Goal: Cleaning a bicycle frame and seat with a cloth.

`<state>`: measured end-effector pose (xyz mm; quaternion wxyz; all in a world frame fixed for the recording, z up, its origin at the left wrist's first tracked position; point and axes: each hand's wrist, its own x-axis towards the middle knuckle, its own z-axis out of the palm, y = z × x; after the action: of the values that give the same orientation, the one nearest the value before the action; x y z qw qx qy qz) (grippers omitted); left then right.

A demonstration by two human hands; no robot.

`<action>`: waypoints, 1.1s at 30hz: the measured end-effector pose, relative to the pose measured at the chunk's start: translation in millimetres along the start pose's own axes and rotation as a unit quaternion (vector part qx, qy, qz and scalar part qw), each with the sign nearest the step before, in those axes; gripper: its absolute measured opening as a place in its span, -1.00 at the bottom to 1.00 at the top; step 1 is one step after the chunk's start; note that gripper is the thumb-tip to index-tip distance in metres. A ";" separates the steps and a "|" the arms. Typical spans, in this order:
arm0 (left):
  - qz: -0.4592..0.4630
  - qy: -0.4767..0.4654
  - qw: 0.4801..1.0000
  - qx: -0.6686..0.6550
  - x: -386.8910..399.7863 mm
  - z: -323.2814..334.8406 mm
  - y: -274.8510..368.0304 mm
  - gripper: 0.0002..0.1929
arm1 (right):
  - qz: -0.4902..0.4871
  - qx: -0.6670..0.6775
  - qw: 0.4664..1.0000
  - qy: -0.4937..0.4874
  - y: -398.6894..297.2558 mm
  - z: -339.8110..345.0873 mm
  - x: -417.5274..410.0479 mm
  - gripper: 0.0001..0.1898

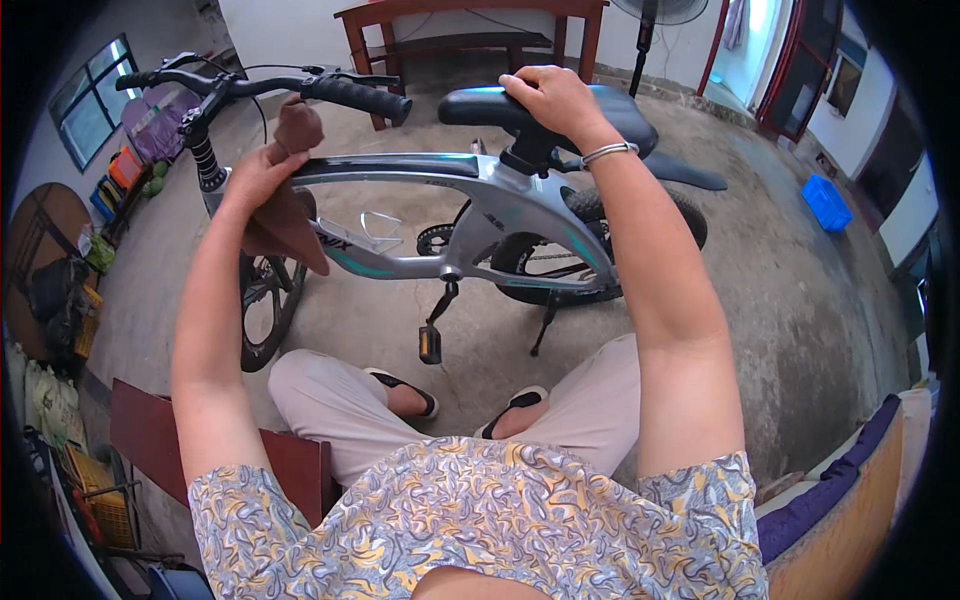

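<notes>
A grey bicycle (517,210) with green accents stands side-on before me on its kickstand (544,322), handlebar (247,87) to the left. My left hand (261,178) grips a brown cloth (300,129) beside the front of the top tube; part of the cloth bunches above the fist and the rest hangs below. My right hand (553,101) lies over the black saddle (472,109), fingers curled on its top. Below the frame, the near pedal (430,345) points down between my feet. The front wheel (274,315) is partly hidden by my left arm.
A wooden table (472,9) and a standing fan (645,37) are at the back wall. On the right floor lies a blue plastic basket (826,202). A reddish-brown wooden bench (296,469) is beside my left leg; a padded seat edge (832,487) is at lower right.
</notes>
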<state>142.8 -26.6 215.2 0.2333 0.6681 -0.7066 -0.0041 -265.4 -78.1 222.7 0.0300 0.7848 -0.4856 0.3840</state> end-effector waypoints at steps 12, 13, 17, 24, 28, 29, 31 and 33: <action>-0.065 0.010 0.993 0.097 10.1 5.8 -0.4 -0.30 | 0.009 -0.024 1.000 0.002 -3.0 -1.3 -0.2 -0.55; -0.059 0.014 0.993 0.103 8.5 7.1 1.7 -0.31 | 0.009 -0.022 1.000 0.002 -5.0 -1.1 -0.4 -0.55; -0.032 -0.020 0.994 0.102 7.6 15.1 17.8 -0.31 | 0.021 -0.039 0.999 0.004 -8.2 -0.1 -1.1 -0.55; 0.122 0.006 0.981 0.151 -4.3 61.9 104.4 -0.31 | 0.021 -0.035 0.999 0.004 -6.1 -1.1 -1.2 -0.53; 0.155 0.003 0.972 0.175 0.2 96.6 140.3 -0.25 | 0.030 -0.040 0.999 -0.002 -8.5 -2.4 -1.2 -0.53; 0.165 -0.007 0.970 0.177 -0.6 101.7 151.2 -0.23 | 0.027 -0.035 0.999 -0.002 -8.8 -3.1 -1.5 -0.54; 0.176 -0.043 0.972 0.150 -2.8 107.3 172.0 -0.17 | 0.023 -0.030 0.999 -0.004 -8.6 -2.8 -1.6 -0.54; 0.201 -0.045 0.964 0.168 -4.5 119.5 184.0 -0.43 | 0.011 -0.029 0.999 0.010 -10.2 1.8 0.2 -0.54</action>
<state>-70.6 -39.2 165.6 0.0822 0.5409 -0.8267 0.1315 -256.3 -73.6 224.9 0.0531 0.7740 -0.5050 0.3784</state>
